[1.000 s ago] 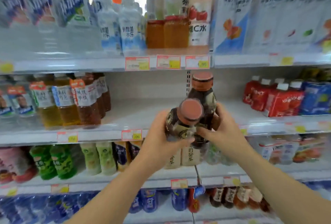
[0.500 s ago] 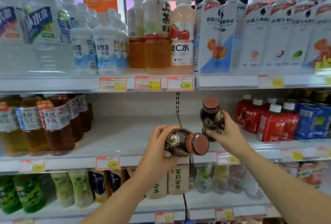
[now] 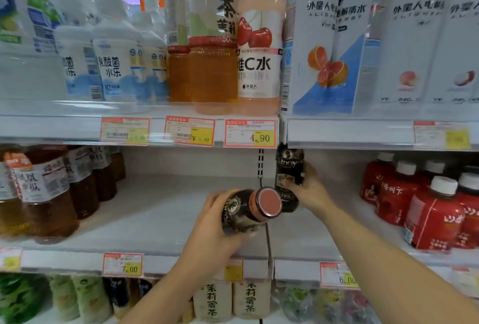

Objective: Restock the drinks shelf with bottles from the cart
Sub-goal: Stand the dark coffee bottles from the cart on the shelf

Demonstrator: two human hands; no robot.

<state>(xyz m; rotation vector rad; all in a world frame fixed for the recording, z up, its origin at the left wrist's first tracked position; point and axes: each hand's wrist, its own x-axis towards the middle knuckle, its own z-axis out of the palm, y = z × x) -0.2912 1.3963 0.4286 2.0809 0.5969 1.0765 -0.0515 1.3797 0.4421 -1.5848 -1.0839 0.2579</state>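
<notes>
1. On the shelf [image 3: 155,220], at its left end, brown tea bottles [image 3: 51,194] stand in rows.
2. Over the shelf's front edge, near its middle, the left hand [image 3: 212,230] curls round a dark bottle [image 3: 243,212] tipped sideways, its pink cap facing the camera.
3. Further in over the shelf, the right hand [image 3: 311,194] grips a second bottle [image 3: 287,173] upright. Whether its base touches the shelf cannot be told.
4. At the shelf's right end stand red bottles [image 3: 435,209].
</notes>
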